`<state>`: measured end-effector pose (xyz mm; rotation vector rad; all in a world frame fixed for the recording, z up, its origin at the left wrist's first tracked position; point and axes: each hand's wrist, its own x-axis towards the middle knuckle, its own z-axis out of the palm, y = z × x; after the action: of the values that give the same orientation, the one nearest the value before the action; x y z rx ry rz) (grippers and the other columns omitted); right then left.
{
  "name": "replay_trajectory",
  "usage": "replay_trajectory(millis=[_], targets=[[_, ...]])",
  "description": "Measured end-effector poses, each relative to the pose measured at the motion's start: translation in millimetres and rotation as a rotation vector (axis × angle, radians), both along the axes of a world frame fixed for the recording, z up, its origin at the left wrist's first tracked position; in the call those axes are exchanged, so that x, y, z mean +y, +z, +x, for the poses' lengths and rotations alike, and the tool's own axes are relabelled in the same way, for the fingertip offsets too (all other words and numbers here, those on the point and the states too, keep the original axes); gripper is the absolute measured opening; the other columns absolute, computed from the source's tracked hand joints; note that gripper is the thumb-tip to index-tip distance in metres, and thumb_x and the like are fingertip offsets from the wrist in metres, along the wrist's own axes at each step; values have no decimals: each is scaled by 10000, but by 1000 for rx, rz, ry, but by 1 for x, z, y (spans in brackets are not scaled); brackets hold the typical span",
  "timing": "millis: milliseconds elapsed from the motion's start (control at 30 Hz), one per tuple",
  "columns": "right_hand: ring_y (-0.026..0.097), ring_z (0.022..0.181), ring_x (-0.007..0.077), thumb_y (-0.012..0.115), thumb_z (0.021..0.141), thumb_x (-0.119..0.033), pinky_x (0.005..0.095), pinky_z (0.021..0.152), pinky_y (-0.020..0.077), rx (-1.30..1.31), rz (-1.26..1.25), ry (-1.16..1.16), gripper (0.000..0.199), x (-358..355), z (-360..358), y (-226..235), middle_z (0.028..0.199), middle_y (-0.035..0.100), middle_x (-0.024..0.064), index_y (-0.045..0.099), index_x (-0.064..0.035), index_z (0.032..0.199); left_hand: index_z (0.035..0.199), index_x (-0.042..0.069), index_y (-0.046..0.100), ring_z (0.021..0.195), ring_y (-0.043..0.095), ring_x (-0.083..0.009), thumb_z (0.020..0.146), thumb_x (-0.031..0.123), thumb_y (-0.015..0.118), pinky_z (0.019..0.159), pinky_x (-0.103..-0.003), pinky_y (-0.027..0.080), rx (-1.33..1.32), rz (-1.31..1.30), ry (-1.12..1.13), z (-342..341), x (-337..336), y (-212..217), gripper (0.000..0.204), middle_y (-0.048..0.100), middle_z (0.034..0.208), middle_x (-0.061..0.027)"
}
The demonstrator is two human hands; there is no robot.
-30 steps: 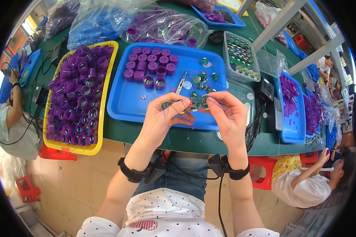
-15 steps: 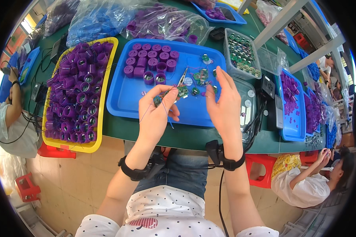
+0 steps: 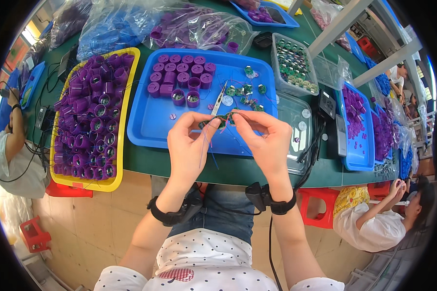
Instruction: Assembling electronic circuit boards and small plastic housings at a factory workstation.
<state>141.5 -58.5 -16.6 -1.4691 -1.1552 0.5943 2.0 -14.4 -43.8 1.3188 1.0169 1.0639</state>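
Small green circuit boards (image 3: 206, 123) with thin pink and blue wires are pinched in my left hand (image 3: 192, 140), its thumb and fingers closed. My right hand (image 3: 264, 138) meets it from the right, thumb and forefinger closed on another green circuit board (image 3: 232, 118) beside the wires. Both hands are over the front of a blue tray (image 3: 150, 133). Metal tweezers (image 3: 220, 99) point away just beyond my fingertips, their near end hidden by the hands. Several loose circuit boards (image 3: 248, 89) lie in the tray, right of rows of purple cylindrical housings (image 3: 183, 78).
A yellow tray (image 3: 120, 160) packed with purple housings stands at left. A clear box (image 3: 296, 86) of circuit boards sits at back right, near a clear lid (image 3: 296, 131) and black cables. Plastic bags (image 3: 204, 29) lie behind. Co-workers sit left and right.
My right hand, previously raised with fingers apart, has come down and left to meet my left hand and now pinches a circuit board. My left hand still holds its boards.
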Motion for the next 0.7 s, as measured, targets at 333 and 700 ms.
replay_trajectory(millis=[333, 700], targets=[[637, 814, 328, 606, 838, -75, 350, 714, 501, -540, 140, -263, 249, 15, 17, -16, 944, 644, 191, 618, 16, 1070, 946, -50, 621, 704, 596, -101, 855, 74, 642, 627, -221, 477, -176, -130, -3, -1, 6, 0, 155, 648, 839, -72], [658, 821, 152, 657, 810, -98, 274, 754, 503, 90, -55, 207, 155, 4, 10, -8, 833, 676, 80, 652, 0, 930, 924, -64, 616, 760, 660, -162, 855, 43, 637, 664, -258, 537, -238, -146, -194, -8, 9, -5, 129, 669, 869, -138]])
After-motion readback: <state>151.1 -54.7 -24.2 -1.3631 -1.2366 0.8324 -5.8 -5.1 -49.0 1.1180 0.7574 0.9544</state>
